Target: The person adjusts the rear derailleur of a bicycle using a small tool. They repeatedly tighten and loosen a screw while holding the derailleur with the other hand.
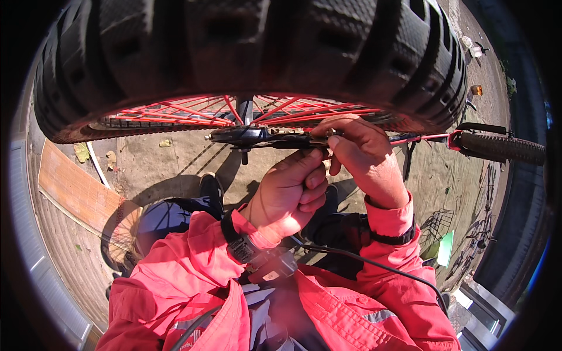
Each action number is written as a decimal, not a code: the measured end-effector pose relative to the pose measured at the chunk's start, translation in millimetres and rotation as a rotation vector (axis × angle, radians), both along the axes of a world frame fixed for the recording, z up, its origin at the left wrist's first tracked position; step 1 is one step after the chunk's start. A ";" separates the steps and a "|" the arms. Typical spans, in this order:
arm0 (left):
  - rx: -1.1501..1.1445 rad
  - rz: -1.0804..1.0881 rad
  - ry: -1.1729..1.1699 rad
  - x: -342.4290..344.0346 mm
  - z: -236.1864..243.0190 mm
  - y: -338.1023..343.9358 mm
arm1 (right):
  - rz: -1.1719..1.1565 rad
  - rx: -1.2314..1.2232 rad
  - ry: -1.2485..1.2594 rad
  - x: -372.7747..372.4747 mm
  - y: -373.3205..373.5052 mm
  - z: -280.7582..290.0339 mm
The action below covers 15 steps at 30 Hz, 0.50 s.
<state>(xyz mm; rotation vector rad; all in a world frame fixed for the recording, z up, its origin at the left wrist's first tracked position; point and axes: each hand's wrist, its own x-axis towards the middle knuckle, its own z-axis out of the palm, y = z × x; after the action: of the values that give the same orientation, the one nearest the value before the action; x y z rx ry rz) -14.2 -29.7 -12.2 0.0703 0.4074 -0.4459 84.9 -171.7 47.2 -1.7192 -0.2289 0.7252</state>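
A bicycle wheel with a thick, knobbly black tire [252, 52] and red spokes [175, 112] fills the top of the view. At its hub sits a round black hub part [240, 136], with a flat dark arm [287, 141] running right from it. My left hand [290, 190] is closed, its thumb and forefinger pinching the right end of that arm from below. Just above and to the right, my right hand [363, 155] pinches a small metal piece [331, 133] between thumb and fingers. The exact shape of that piece is mostly hidden by the fingers.
A red frame tube leads right to a second, smaller wheel [503, 146]. An orange-brown board [82, 184] lies on the ground at left. A wire basket [436, 225] and a pale green panel [445, 248] are at right. A black cable [363, 257] crosses my lap.
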 end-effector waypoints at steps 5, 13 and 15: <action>0.051 0.005 0.030 0.2 2.0 -0.9 | -0.004 -0.002 0.004 0.9 0.5 0.1; 0.084 0.005 0.060 2.2 5.2 -2.0 | -0.015 -0.049 0.034 2.3 0.6 2.4; 0.087 0.015 0.064 1.7 5.1 -2.3 | -0.036 -0.043 0.050 1.9 1.4 3.7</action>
<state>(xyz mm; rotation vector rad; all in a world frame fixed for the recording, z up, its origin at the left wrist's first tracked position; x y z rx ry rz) -12.5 -32.0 -7.1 0.1377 0.4904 -0.4168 86.8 -170.3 50.8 -1.7397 -0.1482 0.7504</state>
